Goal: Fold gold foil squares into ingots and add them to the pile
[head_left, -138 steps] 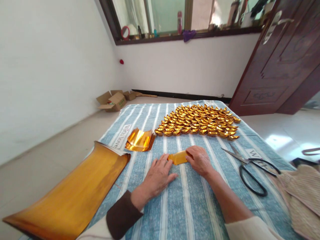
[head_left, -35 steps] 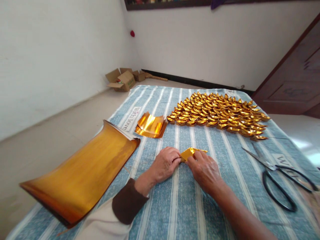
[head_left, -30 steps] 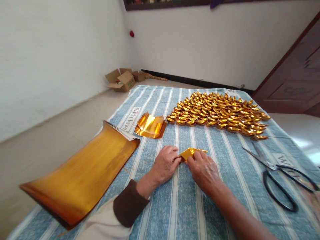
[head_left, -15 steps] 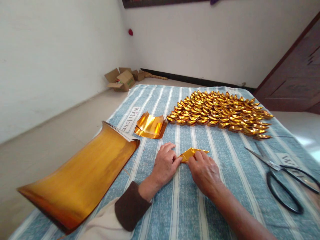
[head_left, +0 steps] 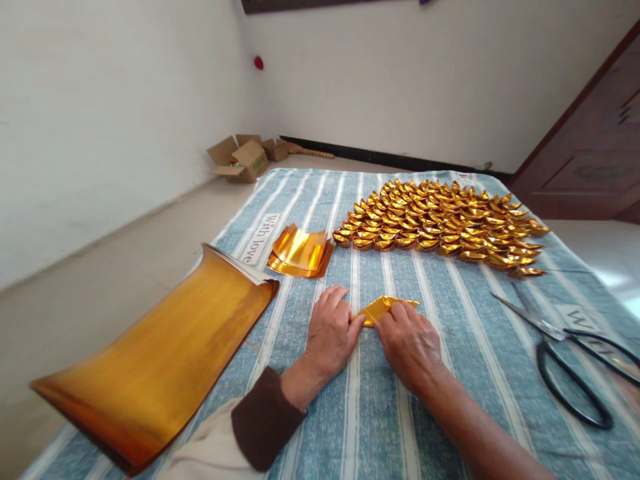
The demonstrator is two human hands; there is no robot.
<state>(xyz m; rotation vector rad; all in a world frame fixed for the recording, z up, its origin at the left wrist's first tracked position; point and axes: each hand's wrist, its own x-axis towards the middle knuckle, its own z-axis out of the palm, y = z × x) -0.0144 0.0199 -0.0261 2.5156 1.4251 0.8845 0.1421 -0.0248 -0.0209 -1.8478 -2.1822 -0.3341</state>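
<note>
A person's left hand (head_left: pixel 330 333) and right hand (head_left: pixel 411 343) pinch a half-folded gold foil paper (head_left: pixel 383 308) between closed fingers, pressing it against the blue striped cloth (head_left: pixel 380 413). Beyond the paper lie rows of finished gold paper ingots (head_left: pixel 440 223); cut foil sheets (head_left: pixel 300 251) and black scissors (head_left: pixel 570 363) flank it.

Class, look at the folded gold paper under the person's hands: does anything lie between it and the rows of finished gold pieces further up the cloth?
Nothing visible does. The folded gold paper sits pinched between the left hand and right hand. Only bare striped cloth separates it from the finished gold pieces. The small foil stack and scissors lie off to either side.
</note>
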